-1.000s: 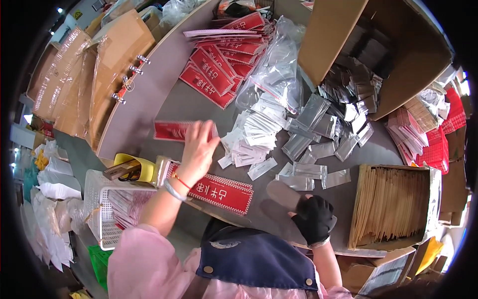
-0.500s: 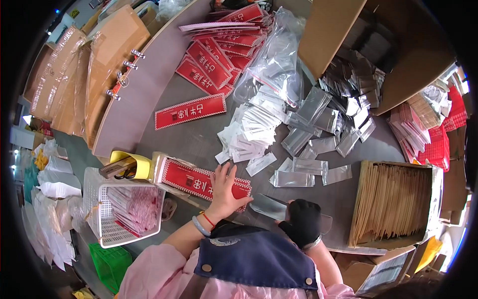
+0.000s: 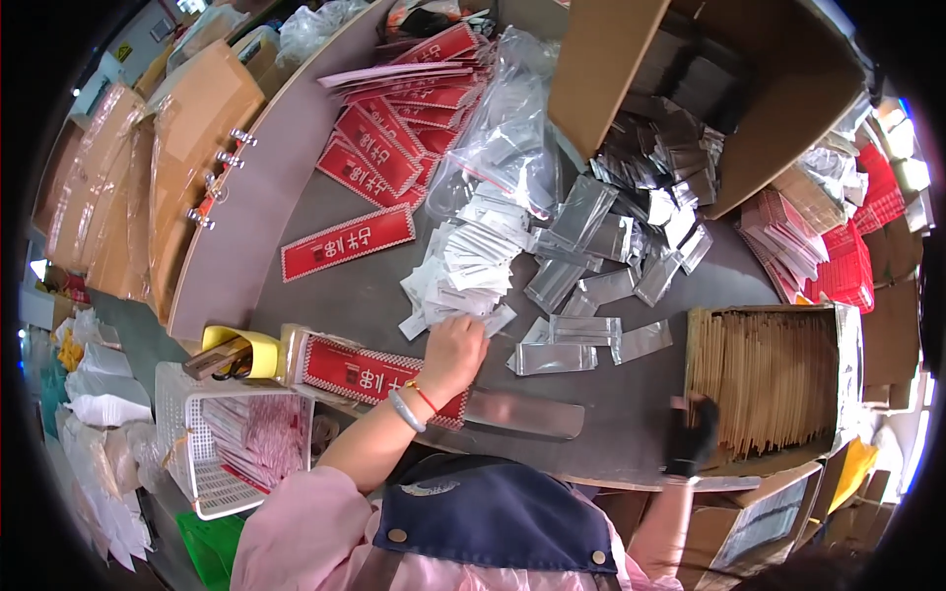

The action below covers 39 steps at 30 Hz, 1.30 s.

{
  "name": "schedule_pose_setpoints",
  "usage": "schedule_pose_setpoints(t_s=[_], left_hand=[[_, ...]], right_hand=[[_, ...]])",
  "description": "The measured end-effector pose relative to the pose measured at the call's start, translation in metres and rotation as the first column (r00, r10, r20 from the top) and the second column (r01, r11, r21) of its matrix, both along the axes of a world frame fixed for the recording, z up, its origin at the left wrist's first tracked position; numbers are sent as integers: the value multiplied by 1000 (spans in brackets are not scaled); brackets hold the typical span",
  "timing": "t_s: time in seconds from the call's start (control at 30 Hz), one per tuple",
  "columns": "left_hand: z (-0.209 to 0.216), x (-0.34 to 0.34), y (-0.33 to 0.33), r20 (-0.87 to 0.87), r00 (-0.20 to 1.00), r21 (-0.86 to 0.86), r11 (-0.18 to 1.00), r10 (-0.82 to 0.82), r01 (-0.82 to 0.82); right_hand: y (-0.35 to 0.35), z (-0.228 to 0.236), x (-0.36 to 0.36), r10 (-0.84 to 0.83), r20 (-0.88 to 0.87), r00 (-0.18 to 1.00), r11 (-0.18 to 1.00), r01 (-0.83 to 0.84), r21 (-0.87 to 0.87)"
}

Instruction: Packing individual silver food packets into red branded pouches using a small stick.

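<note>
My left hand (image 3: 458, 345), bare, with a red cord and a grey bangle at the wrist, has its fingers curled onto the near edge of a pile of white packets (image 3: 483, 246). Beneath its wrist lies a long red printed sleeve (image 3: 355, 370), in a narrow open box. A shiny, round-cornered strip (image 3: 527, 413) lies flat against the sleeve's right end. My right hand (image 3: 695, 433), in a black fingerless glove, is at the near left side of a carton (image 3: 693, 340) packed with thin tan sticks (image 3: 764, 384). Its fingers look extended, somewhat blurred.
Silver packets (image 3: 557, 358) lie mid-table, more inside a tipped cardboard box (image 3: 601, 69). Red sleeves (image 3: 394, 148) are heaped at the back beside a clear plastic bag (image 3: 512, 128). A white basket (image 3: 202, 433) and a yellow holder (image 3: 258, 350) stand at left.
My left hand has left the red sleeve and gone forward to the white packets. My right hand has released the shiny strip and moved right to the carton. The view has shifted slightly.
</note>
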<state>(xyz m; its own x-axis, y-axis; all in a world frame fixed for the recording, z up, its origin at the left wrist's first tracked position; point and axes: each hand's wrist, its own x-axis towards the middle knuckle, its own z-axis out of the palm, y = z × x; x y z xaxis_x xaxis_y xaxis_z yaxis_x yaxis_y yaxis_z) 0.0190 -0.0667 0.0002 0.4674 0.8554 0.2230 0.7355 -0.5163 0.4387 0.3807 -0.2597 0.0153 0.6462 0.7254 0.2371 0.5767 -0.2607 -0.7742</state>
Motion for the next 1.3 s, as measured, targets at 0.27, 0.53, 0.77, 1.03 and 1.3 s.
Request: schedule_pose_setpoints(t_s=[0.27, 0.53, 0.77, 1.03, 1.3], left_hand=[[-1, 90, 2, 176, 965, 65, 980, -196, 187], [9, 114, 22, 74, 977, 14, 979, -202, 201], [51, 37, -22, 166, 922, -523, 761, -350, 383], [44, -44, -61, -24, 965, -193, 949, -261, 251], [28, -43, -62, 72, 948, -191, 928, -311, 320]], right_hand=[[-55, -6, 101, -128, 457, 880, 717, 400, -571], [-60, -23, 105, -104, 486, 868, 804, 361, -472], [-73, 5, 81, -194, 128, 973, 979, 201, -45], [-7, 34, -57, 770, 122, 626, 529, -519, -672], [27, 13, -102, 803, 160, 575, 549, -606, -575]])
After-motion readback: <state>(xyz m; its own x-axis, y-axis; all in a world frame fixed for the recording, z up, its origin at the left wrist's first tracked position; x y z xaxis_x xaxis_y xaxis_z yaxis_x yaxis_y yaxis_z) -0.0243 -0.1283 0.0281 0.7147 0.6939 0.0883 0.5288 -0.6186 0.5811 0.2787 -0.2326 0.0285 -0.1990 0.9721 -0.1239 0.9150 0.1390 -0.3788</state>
